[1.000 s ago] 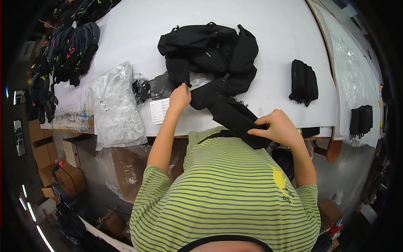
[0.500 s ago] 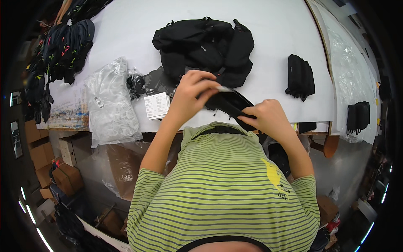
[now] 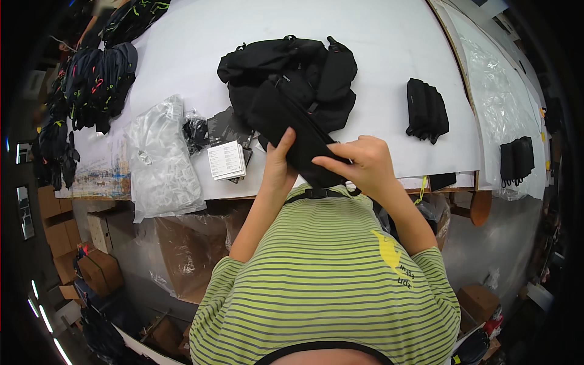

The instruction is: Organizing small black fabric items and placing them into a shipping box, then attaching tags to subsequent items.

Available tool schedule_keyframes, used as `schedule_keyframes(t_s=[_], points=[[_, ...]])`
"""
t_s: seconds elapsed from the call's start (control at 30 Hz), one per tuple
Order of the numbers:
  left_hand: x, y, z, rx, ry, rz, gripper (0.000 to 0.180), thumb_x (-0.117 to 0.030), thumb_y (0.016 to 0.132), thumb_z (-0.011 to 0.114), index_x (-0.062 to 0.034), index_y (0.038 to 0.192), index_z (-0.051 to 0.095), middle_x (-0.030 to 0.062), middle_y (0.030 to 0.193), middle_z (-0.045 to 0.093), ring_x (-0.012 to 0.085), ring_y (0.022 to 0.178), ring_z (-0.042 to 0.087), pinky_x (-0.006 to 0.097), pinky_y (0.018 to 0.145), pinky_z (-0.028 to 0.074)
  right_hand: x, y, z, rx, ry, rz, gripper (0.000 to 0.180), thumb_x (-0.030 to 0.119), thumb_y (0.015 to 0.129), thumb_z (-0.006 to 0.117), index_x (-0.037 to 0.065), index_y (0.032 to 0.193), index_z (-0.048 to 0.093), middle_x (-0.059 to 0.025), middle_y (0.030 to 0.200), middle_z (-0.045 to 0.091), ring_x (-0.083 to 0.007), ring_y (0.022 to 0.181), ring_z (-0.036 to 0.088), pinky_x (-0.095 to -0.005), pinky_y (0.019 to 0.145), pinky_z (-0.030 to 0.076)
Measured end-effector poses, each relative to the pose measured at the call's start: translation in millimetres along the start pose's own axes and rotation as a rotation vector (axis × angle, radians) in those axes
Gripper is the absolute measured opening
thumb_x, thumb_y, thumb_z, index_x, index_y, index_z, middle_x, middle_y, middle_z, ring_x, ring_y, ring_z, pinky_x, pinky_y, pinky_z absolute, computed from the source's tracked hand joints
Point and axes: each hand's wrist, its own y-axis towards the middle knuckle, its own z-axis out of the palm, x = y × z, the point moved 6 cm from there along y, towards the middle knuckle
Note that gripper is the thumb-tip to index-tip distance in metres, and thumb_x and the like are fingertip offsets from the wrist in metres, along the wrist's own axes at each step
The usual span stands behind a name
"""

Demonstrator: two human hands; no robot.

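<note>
Item: black pouch (image 3: 292,131), long and flat, held above the near edge of the white table (image 3: 389,36), just in front of the person's chest.

Change against the frame half a second earlier: the pouch has turned from lying crosswise between the hands to running lengthwise, its far end now overlapping the heap of black bags (image 3: 292,67); the left hand has dropped from on top of the pouch to its left side.

Left hand (image 3: 278,161): fingers wrapped around the pouch's left edge, thumb up along it.
Right hand (image 3: 359,161): fingers curled narrow, pinching the pouch's near right edge.

Edges and room: the table's near edge runs just beyond the hands. Open white surface lies far of the heap and between the heap and a folded black pouch (image 3: 427,111) to the right. A further pair of black pouches (image 3: 517,159) sits on clear plastic sheeting (image 3: 499,79) at far right. Dark garments with bright trim (image 3: 97,85) crowd the far left.

Packages and labels: a bundle of crumpled clear plastic bags (image 3: 159,158) at left, overhanging the near edge; beside it a small white printed booklet (image 3: 226,159), rectangular, lying on dark cards (image 3: 228,128). Brown cardboard boxes (image 3: 91,267) stand below the table at lower left.
</note>
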Motion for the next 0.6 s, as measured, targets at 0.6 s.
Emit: schedule_keyframes(t_s=[0.6], points=[[5, -16, 38, 0.145, 0.372, -0.247, 0.037, -0.015, 0.075, 0.071, 0.0026, 0.105, 0.057, 0.0088, 0.090, 0.063, 0.0153, 0.077, 0.063, 0.026, 0.070, 0.052, -54, 8, -15, -0.417, 0.706, 0.335, 0.017, 0.009, 0.083, 0.064, 0.002, 0.098, 0.064, -0.0032, 0.094, 0.063, -0.0088, 0.082, 0.058, -0.0221, 0.071, 0.045]])
